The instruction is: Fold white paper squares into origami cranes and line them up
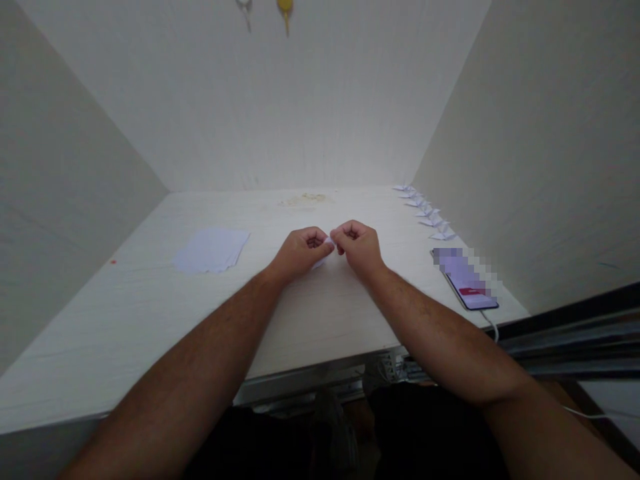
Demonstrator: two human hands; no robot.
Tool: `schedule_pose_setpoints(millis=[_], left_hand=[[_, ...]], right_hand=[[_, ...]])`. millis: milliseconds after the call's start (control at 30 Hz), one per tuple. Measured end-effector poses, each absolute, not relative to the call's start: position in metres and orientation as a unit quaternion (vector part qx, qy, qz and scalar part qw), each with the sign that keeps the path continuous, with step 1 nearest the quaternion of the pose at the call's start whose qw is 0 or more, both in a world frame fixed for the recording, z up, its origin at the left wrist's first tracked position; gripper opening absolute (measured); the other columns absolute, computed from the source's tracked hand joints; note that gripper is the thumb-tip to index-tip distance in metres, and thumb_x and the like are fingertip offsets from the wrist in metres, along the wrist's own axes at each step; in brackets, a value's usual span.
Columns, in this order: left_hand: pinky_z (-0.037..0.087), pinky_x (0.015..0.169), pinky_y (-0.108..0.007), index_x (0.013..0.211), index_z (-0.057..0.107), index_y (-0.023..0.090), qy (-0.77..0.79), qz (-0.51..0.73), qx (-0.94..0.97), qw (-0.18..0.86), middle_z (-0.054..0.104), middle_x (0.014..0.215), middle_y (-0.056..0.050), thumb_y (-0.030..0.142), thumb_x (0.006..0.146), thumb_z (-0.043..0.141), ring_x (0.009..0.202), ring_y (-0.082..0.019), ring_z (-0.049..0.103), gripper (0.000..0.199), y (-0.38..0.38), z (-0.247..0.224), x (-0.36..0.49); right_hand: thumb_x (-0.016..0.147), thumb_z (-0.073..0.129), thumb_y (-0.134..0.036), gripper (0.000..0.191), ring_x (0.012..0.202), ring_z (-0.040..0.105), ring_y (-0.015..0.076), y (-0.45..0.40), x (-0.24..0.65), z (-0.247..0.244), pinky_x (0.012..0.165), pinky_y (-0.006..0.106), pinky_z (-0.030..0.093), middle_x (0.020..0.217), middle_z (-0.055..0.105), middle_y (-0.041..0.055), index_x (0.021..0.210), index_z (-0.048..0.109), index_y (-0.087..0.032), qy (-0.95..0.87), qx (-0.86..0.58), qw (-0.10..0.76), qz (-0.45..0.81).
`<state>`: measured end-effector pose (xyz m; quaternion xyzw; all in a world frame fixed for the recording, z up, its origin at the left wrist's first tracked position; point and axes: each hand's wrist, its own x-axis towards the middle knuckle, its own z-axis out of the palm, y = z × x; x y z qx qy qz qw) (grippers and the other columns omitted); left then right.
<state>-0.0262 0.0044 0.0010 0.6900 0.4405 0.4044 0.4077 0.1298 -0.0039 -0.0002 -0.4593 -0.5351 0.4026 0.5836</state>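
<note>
A small piece of folded white paper [329,241] sits between my two hands, just above the middle of the table. My left hand [303,252] pinches it between thumb and curled fingers, and a bit of it shows below that hand. From the other side my right hand [357,243] has its thumb and forefinger closed on the paper's edge. Most of the paper is covered by my fingers, so its folded shape cannot be made out.
On the left lies a loose stack of white paper sheets [213,250]. Several folded paper cranes [429,217] stand in a row along the right wall. Nearer me is a phone [463,279] with a white cable [491,323]. Walls enclose the table [320,320] on three sides.
</note>
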Motion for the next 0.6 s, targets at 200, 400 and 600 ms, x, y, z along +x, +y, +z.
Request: schedule_pose_setpoints(millis=[200, 400, 600], left_hand=[[0.039, 0.053, -0.023, 0.067, 0.064, 0.017, 0.465, 0.388, 0.683, 0.408, 0.069, 0.063, -0.003, 0.032, 0.072, 0.073, 0.055, -0.011, 0.056, 0.018, 0.0052, 0.0051, -0.0265], [0.043, 0.054, -0.023, 0.066, 0.064, 0.016, 0.471, 0.39, 0.67, 0.421, 0.069, 0.061, -0.003, 0.028, 0.072, 0.073, 0.054, -0.012, 0.06, 0.016, 0.0042, 0.0082, -0.0244], [0.05, 0.057, -0.026, 0.075, 0.067, 0.015, 0.472, 0.456, 0.601, 0.456, 0.068, 0.066, -0.002, 0.027, 0.067, 0.078, 0.058, -0.014, 0.064, 0.019, 0.0091, 0.0049, -0.0286]], right_hand=[[0.073, 0.071, -0.036, 0.019, 0.047, 0.047, 0.0101, -0.0027, 0.1304, -0.0047, 0.048, 0.025, 0.037, 0.048, 0.055, -0.0046, 0.067, 0.063, -0.02, -0.529, -0.454, 0.594, 0.401], [0.074, 0.071, -0.037, 0.019, 0.048, 0.048, 0.01, -0.001, 0.1296, -0.0076, 0.048, 0.025, 0.039, 0.051, 0.056, -0.0045, 0.07, 0.062, -0.021, -0.521, -0.471, 0.599, 0.385], [0.071, 0.073, -0.037, 0.02, 0.048, 0.052, 0.0097, 0.0006, 0.1306, -0.0059, 0.048, 0.023, 0.042, 0.053, 0.059, -0.0042, 0.072, 0.062, -0.02, -0.502, -0.464, 0.599, 0.417]])
